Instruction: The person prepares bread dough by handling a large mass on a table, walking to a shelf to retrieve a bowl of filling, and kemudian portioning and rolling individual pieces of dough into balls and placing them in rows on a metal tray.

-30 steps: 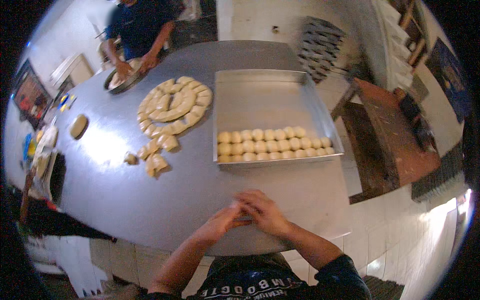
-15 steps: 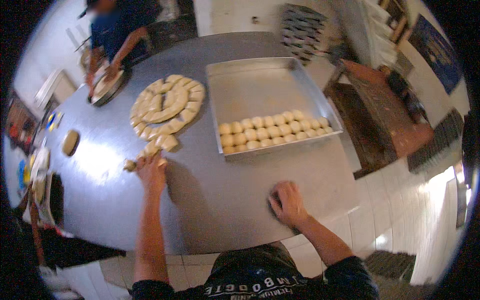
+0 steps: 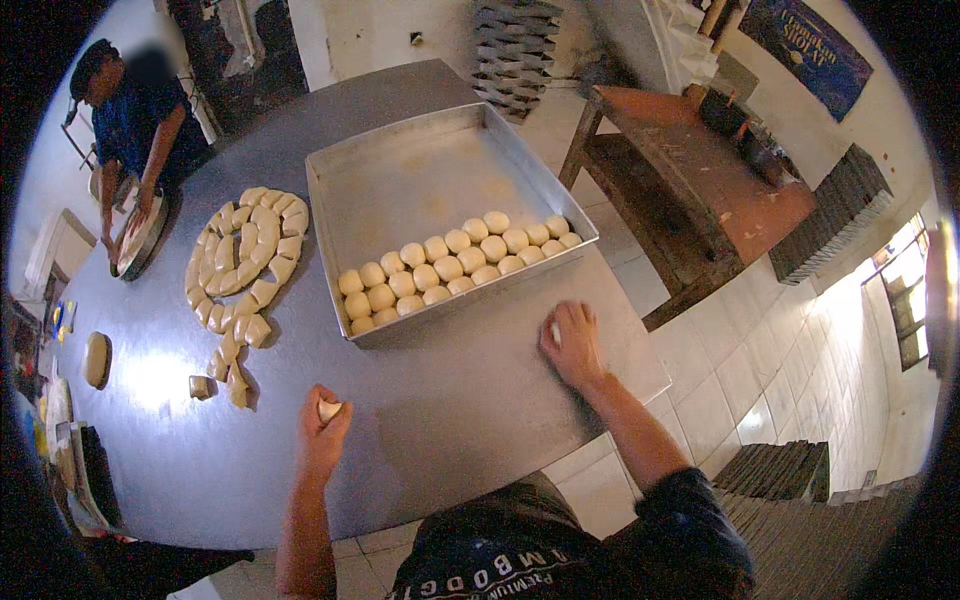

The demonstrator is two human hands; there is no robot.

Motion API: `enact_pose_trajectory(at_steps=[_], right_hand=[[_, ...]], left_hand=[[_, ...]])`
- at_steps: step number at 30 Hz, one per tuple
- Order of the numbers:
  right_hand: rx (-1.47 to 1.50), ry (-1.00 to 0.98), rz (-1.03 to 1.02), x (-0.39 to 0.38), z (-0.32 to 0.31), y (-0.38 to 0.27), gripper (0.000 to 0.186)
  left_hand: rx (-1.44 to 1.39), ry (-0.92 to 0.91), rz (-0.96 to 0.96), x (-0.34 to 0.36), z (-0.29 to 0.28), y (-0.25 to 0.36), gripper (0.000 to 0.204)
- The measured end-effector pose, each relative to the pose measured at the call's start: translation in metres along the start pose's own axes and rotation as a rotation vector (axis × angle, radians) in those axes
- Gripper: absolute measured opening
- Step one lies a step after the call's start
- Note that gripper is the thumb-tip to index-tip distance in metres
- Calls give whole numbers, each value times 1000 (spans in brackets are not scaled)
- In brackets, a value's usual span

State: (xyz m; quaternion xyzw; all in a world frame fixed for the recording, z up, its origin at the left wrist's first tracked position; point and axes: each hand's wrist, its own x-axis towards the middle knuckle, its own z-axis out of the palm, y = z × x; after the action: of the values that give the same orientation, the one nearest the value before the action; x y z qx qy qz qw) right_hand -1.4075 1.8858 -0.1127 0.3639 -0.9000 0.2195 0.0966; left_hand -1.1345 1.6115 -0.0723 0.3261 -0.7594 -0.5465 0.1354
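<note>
Steel table (image 3: 450,440): tray (image 3: 400,190) of dough balls (image 3: 450,268) ahead, both hands cupping dough pieces, left (image 3: 325,432), right (image 3: 572,345).

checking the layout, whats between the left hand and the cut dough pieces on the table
In the head view, only bare grey tabletop lies between the left hand and the nearest cut dough pieces.

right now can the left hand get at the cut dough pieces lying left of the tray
Probably yes: the left hand, closed on a dough piece, has bare table between it and the cut dough pieces, nothing blocking.

A dark blue rectangular sign (image 3: 808,42) hangs on the far-right wall.
</note>
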Motion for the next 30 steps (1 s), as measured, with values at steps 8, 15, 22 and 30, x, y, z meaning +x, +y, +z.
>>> enact_pose_trajectory(at_steps=[8,15,22,30], right_hand=[[235,-230,-74,-12,-38,9,30],[804,461,186,168,-50,6,22],[653,321,91,144,-10,-30,29],[743,-509,-260,-41,-3,-94,33]], left_hand=[[-279,119,-42,-16,9,9,20],[-511,135,-140,-20,38,6,23],[-602,169,-184,-15,42,5,17],[-58,-332,-87,-14,37,20,33]])
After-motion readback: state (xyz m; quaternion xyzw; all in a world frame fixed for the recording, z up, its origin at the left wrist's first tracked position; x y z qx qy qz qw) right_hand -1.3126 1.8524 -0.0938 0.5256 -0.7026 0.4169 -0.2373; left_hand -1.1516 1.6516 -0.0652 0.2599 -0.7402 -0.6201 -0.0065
